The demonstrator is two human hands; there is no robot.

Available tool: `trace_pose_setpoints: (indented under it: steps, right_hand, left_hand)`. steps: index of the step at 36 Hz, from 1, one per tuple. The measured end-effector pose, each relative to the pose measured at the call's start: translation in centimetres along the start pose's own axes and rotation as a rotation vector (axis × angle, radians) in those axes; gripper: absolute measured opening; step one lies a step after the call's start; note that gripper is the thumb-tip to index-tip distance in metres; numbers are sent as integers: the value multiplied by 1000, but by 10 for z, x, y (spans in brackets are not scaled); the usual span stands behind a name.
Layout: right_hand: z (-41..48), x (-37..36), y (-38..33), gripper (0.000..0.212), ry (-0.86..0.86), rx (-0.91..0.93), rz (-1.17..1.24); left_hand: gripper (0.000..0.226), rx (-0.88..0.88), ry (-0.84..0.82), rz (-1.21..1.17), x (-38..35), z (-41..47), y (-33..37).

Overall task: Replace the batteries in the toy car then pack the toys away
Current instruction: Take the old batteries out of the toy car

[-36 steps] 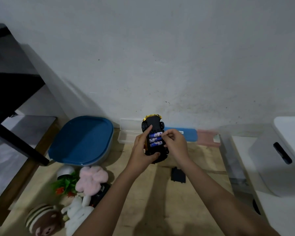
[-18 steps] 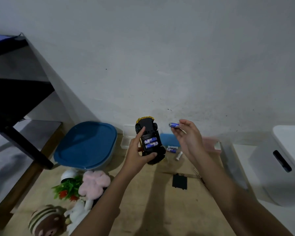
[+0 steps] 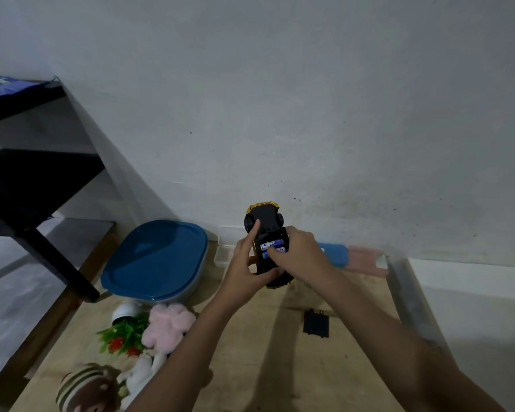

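Note:
The black and gold toy car [image 3: 265,221] is held upside down above the wooden table, its battery compartment open. My left hand [image 3: 244,269] grips the car from the left, index finger stretched along its underside. My right hand [image 3: 301,251] reaches in from the right, and its fingertips pinch at the blue batteries [image 3: 272,243] in the compartment. Two batteries show; the fingers hide the rest. The black battery cover [image 3: 316,322] lies loose on the table below my right forearm.
A container with a blue lid [image 3: 155,260] stands at the left. A pink plush [image 3: 168,325], a fake plant [image 3: 122,334], a white plush [image 3: 140,379] and a striped plush bear [image 3: 84,391] lie front left. A clear box [image 3: 225,242] and blue case [image 3: 333,254] sit by the wall. A black shelf [image 3: 27,188] stands at the left.
My right hand pulled one battery out and lifted it away to the right, then came back to the compartment without it. The left hand kept hold of the car.

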State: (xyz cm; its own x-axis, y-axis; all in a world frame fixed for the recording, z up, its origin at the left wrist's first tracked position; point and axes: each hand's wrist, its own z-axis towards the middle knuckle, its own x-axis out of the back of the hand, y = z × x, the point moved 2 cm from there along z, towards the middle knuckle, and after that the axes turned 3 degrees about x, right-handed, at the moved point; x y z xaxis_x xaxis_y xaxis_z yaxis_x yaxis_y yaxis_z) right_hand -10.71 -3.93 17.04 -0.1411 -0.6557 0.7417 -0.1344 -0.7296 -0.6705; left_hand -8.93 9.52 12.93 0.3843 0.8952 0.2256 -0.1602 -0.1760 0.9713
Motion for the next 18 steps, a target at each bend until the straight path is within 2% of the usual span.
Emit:
trace_pose_setpoints:
  steps: [9, 18]
  right_hand:
    - [-5, 0, -1, 49, 48, 43, -60]
    - [-8, 4, -8, 42, 91, 19, -96]
  left_hand:
    - [106, 25, -168, 8, 4, -8, 2]
    - [110, 15, -157, 83, 4, -11, 9]
